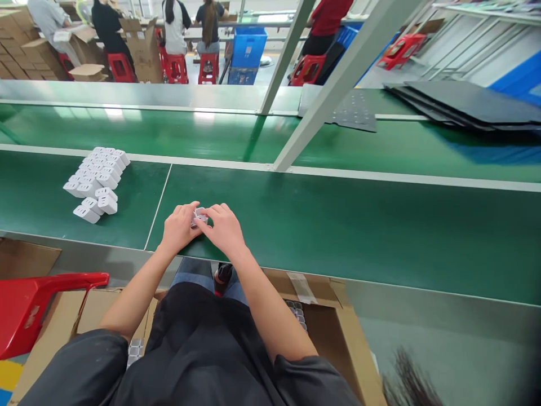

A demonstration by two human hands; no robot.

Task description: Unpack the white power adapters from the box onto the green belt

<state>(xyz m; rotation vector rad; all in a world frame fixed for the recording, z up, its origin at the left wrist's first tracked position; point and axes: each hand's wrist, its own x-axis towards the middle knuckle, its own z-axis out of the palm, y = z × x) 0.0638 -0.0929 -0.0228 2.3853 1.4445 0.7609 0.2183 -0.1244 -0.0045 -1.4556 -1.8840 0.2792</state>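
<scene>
Both of my hands meet over the green work surface (pixel 338 225), close to its front edge. Between them is a small white plastic piece (pixel 198 217), mostly covered by my fingers; it resembles the white blocks to the left. My left hand (pixel 180 228) is closed around its left side. From the right, my right hand (pixel 224 228) grips it with thumb and fingers. Off to the left stands a group of white charger-like blocks (pixel 99 169) with dark slots on top, packed in rows, with several looser ones (pixel 88 210) in front.
Open cardboard boxes (pixel 346 344) with small grey-white pieces inside stand below the front edge. A red stool (pixel 38 304) is at the left. Slanted metal posts (pixel 313 129) rise behind the surface. Black sheets (pixel 469 104) lie at back right. Several people sit across the room.
</scene>
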